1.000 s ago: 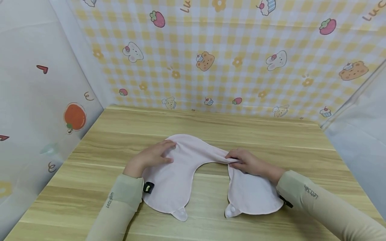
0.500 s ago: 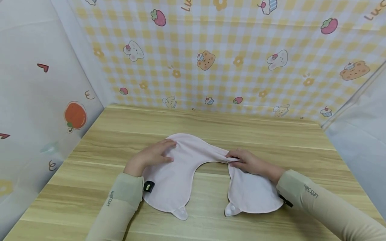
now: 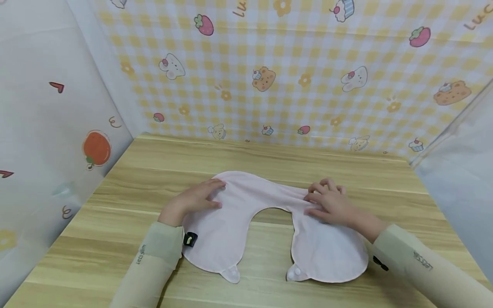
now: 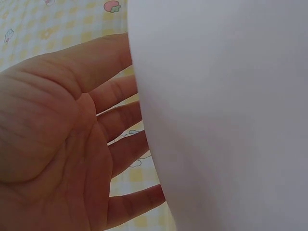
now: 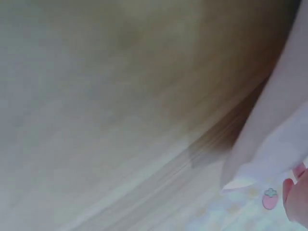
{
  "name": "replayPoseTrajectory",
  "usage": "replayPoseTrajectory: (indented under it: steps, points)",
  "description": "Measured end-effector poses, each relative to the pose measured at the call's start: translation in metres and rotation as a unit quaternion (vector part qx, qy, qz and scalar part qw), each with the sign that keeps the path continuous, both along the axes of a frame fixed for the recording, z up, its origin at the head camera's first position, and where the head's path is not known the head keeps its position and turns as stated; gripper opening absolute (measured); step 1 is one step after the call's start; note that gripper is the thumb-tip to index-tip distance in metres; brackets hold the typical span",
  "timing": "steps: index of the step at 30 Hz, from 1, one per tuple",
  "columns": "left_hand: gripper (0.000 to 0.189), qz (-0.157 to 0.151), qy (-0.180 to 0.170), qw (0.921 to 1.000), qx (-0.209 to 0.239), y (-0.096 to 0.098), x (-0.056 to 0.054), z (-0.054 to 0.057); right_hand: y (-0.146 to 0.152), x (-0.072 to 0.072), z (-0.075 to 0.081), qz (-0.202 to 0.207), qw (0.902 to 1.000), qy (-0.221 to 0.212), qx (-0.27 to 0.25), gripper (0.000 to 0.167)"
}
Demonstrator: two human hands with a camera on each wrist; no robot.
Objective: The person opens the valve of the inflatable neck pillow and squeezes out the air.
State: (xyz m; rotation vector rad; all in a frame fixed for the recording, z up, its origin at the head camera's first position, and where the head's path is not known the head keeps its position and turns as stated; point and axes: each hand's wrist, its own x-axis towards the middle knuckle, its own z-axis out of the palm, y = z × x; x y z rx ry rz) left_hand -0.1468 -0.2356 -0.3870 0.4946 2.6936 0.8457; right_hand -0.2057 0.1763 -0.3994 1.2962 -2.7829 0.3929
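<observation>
A pale pink, U-shaped cloth bib [image 3: 265,196] lies on the wooden tabletop, its two rounded ends towards me. Each end carries a small tab; round white snaps show on the right tab [image 3: 296,272]. My left hand [image 3: 196,199] rests on the bib's left side, thumb and fingers apart. In the left wrist view that hand [image 4: 72,130] has extended fingers, their tips hidden behind the cloth [image 4: 221,115]. Over the bib's right bend, my right hand [image 3: 333,203] spreads its slightly bent fingers, thumb low over the fabric. Only a bit of the right hand [image 5: 298,197] shows in the right wrist view, beside the cloth.
The wood-grain tabletop [image 3: 269,156] runs back to a yellow checked backdrop [image 3: 285,102] with cartoon prints. A white printed sheet [image 3: 46,119] stands at the left and a pale sheet [image 3: 462,179] at the right.
My right hand has released the gathered cloth, moved right and spread its fingers. The bib's right side has opened out flatter and wider. My left hand has stayed put.
</observation>
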Motion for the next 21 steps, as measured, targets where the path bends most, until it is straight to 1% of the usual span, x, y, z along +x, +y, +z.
replayPoseTrajectory:
  steps: [2,4,7,8,9,10,12,14,15,17,19,21]
  points:
    - [0.061,-0.001,-0.002,1.0,0.005,0.0,0.0,0.0,0.003,0.007,0.002,0.001,0.9999,0.01,-0.012,0.017]
    - [0.061,-0.001,-0.003,1.0,0.007,0.001,0.0,0.001,0.004,0.013,0.004,0.022,0.9991,0.017,-0.032,0.015]
    - [0.061,0.007,-0.009,0.9999,0.012,0.001,0.001,0.002,0.002,0.02,0.002,0.061,0.996,0.036,-0.055,0.023]
    - [0.061,0.008,-0.007,0.9999,0.01,0.001,0.002,0.002,0.002,0.021,0.001,0.068,0.9953,0.036,-0.06,0.026]
    - [0.061,0.01,-0.006,0.9999,0.008,0.001,0.002,0.002,0.001,0.022,-0.001,0.065,0.9953,0.031,-0.065,0.027]
    - [0.06,0.011,-0.006,0.9999,0.007,0.001,0.002,0.001,0.001,0.023,-0.002,0.056,0.9958,0.026,-0.068,0.027]
    - [0.06,0.012,-0.005,0.9999,0.004,0.001,0.002,0.0,0.001,0.023,-0.005,0.02,0.9973,0.007,-0.071,0.023]
    - [0.059,0.012,-0.005,0.9999,0.0,0.001,0.002,-0.001,0.003,0.022,-0.007,-0.017,0.9971,-0.023,-0.071,0.02]
    - [0.059,0.012,-0.006,0.9999,-0.001,0.002,0.001,-0.001,0.005,0.021,-0.007,-0.031,0.9965,-0.035,-0.069,0.022]
    - [0.059,0.012,-0.007,0.9999,-0.002,0.002,0.001,-0.002,0.008,0.019,-0.007,-0.047,0.995,-0.068,-0.056,0.033]
    - [0.059,0.013,-0.007,0.9999,-0.002,0.002,0.001,-0.002,0.012,0.015,-0.008,-0.05,0.9925,-0.103,-0.041,0.045]
    - [0.059,0.017,-0.009,0.9998,0.001,0.002,0.001,-0.002,0.015,0.011,-0.008,-0.048,0.99,-0.131,-0.022,0.055]
